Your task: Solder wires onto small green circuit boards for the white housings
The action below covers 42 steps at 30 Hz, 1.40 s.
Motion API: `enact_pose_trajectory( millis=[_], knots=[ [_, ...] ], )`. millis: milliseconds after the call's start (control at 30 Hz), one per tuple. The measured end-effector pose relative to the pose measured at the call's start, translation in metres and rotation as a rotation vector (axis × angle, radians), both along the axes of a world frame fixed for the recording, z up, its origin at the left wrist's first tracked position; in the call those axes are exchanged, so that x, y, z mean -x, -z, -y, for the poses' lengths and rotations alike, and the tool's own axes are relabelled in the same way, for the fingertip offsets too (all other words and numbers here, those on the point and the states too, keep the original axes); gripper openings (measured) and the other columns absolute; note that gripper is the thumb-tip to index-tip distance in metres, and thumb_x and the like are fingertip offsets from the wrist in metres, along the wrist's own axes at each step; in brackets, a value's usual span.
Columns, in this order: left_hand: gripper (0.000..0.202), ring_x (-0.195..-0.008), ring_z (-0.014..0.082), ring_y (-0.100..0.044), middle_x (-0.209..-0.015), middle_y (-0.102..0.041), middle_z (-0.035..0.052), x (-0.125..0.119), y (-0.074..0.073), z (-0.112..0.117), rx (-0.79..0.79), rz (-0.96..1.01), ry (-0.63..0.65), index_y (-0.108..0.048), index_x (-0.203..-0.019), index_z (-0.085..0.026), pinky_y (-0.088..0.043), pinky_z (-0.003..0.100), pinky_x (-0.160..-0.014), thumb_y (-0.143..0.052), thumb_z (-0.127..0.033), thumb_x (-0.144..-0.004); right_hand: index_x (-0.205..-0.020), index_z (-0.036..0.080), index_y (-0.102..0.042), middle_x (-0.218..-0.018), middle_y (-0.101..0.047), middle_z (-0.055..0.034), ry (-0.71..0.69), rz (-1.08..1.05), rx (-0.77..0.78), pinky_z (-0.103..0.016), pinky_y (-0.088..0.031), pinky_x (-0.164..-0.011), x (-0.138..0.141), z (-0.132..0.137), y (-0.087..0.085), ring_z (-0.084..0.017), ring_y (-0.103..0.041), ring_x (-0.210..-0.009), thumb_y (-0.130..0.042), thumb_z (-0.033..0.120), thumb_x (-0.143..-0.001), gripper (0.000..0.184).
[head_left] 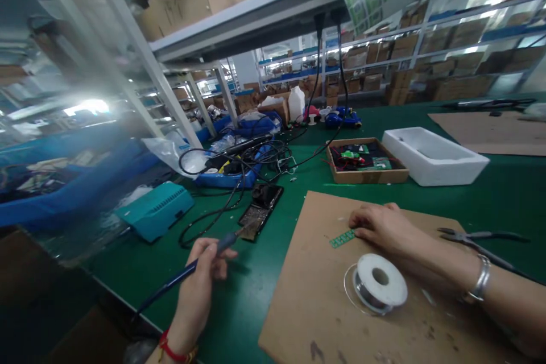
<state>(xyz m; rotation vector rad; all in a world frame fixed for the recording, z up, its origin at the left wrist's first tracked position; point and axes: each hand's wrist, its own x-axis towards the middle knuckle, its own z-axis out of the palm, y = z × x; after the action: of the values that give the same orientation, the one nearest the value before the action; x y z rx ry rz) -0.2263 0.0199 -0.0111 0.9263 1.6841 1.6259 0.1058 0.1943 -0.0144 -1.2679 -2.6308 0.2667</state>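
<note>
My left hand (200, 284) grips a blue-handled soldering iron (191, 267) at the lower left, over the green bench mat (243, 307). My right hand (384, 227) lies palm down, its fingertips pressing on the end of a narrow green circuit board strip (342, 238). That strip rests on a brown cardboard sheet (307, 296). Just below my right hand, a white spool of solder wire (379, 283) lies on its side on the same sheet. Black-handled pliers (478, 243) sit past my right wrist, beyond the sheet's edge.
A teal box (156, 210), a dark flat device (260, 211) and tangled black cables lie beyond my left hand. Farther back are a wooden tray of electronic parts (367, 162) and a white foam box (435, 156). A metal shelf (239, 25) overhangs the bench.
</note>
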Motion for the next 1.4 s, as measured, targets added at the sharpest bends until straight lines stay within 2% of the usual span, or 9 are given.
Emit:
enact_pose_trajectory(
  millis=[233,467,733,833,1033,1100,1200,1333,1400],
  knots=[
    [0.024,-0.054,0.0104,-0.047,-0.087,-0.070,0.0015,0.003,0.007,-0.009,0.075,-0.106,0.076,-0.046,-0.095,-0.022,-0.038,0.024,-0.054,-0.048,-0.046,-0.089,-0.084,0.025,-0.067,-0.087,-0.071,-0.0009,0.026,0.003,0.037,-0.034,-0.037,-0.071,-0.004,-0.001,0.001,-0.021,-0.065,-0.083,-0.059,0.024,-0.078,0.011],
    [0.026,-0.059,0.0129,-0.051,-0.094,-0.071,0.0036,0.008,0.004,0.007,0.172,-0.274,0.125,-0.045,-0.100,-0.024,-0.041,0.026,-0.058,-0.049,-0.047,-0.088,-0.087,0.027,-0.068,-0.091,-0.071,-0.0004,0.046,0.015,0.084,-0.035,-0.038,-0.072,-0.005,-0.004,0.003,-0.022,-0.065,-0.083,-0.059,0.024,-0.079,0.012],
    [0.026,-0.075,0.0205,-0.060,-0.091,-0.069,0.0036,0.020,-0.001,0.031,0.214,-0.531,0.177,-0.058,-0.098,-0.025,-0.043,0.027,-0.062,-0.060,-0.044,-0.081,-0.084,0.026,-0.067,-0.087,-0.072,-0.0006,0.042,0.011,0.102,-0.033,-0.040,-0.070,-0.006,-0.006,0.003,-0.022,-0.065,-0.082,-0.059,0.023,-0.077,0.011],
    [0.024,-0.071,0.0196,-0.059,-0.084,-0.066,0.0015,0.021,-0.005,0.030,0.193,-0.681,0.167,-0.062,-0.101,-0.028,-0.042,0.026,-0.061,-0.062,-0.039,-0.080,-0.085,0.026,-0.067,-0.087,-0.071,-0.0012,0.039,0.003,0.096,-0.033,-0.041,-0.070,-0.007,-0.005,0.003,-0.022,-0.065,-0.081,-0.058,0.022,-0.077,0.012],
    [0.020,-0.087,0.0230,-0.064,-0.097,-0.070,0.0027,0.018,-0.010,0.024,0.127,-0.829,0.258,-0.070,-0.095,-0.031,-0.046,0.028,-0.078,-0.065,-0.036,-0.077,-0.084,0.024,-0.066,-0.086,-0.070,-0.0029,0.053,0.016,0.088,-0.033,-0.039,-0.070,-0.006,-0.002,0.001,-0.022,-0.064,-0.081,-0.058,0.018,-0.074,0.014],
    [0.020,-0.084,0.0226,-0.064,-0.094,-0.070,0.0029,0.018,-0.012,0.029,0.138,-0.862,0.251,-0.070,-0.094,-0.031,-0.047,0.028,-0.076,-0.067,-0.036,-0.075,-0.082,0.022,-0.065,-0.085,-0.070,-0.0036,0.052,0.019,0.095,-0.033,-0.039,-0.070,-0.005,-0.001,-0.001,-0.022,-0.063,-0.079,-0.057,0.017,-0.072,0.014],
    [0.024,-0.065,0.0174,-0.061,-0.085,-0.071,0.0027,0.019,-0.016,0.040,0.204,-0.703,0.160,-0.066,-0.095,-0.028,-0.046,0.025,-0.060,-0.066,-0.042,-0.076,-0.079,0.020,-0.063,-0.080,-0.068,-0.0041,0.038,0.009,0.117,-0.031,-0.040,-0.068,-0.004,0.000,-0.002,-0.021,-0.062,-0.075,-0.054,0.014,-0.070,0.014],
    [0.030,-0.047,0.0077,-0.045,-0.074,-0.070,0.0024,0.017,-0.023,0.045,0.080,0.018,-0.064,-0.060,-0.089,-0.020,-0.039,0.017,-0.047,-0.065,-0.047,-0.077,-0.071,0.020,-0.058,-0.074,-0.066,-0.0040,0.024,-0.014,0.146,-0.029,-0.040,-0.061,-0.003,0.000,-0.003,-0.019,-0.059,-0.067,-0.053,0.012,-0.067,0.011],
    [0.028,-0.044,0.0054,-0.038,-0.066,-0.066,0.0003,0.015,-0.027,0.044,0.025,0.231,-0.111,-0.059,-0.086,-0.019,-0.035,0.015,-0.044,-0.065,-0.045,-0.078,-0.068,0.020,-0.055,-0.070,-0.065,-0.0037,0.021,-0.031,0.162,-0.029,-0.039,-0.059,-0.004,0.001,-0.005,-0.019,-0.058,-0.064,-0.052,0.013,-0.067,0.008]
  ],
)
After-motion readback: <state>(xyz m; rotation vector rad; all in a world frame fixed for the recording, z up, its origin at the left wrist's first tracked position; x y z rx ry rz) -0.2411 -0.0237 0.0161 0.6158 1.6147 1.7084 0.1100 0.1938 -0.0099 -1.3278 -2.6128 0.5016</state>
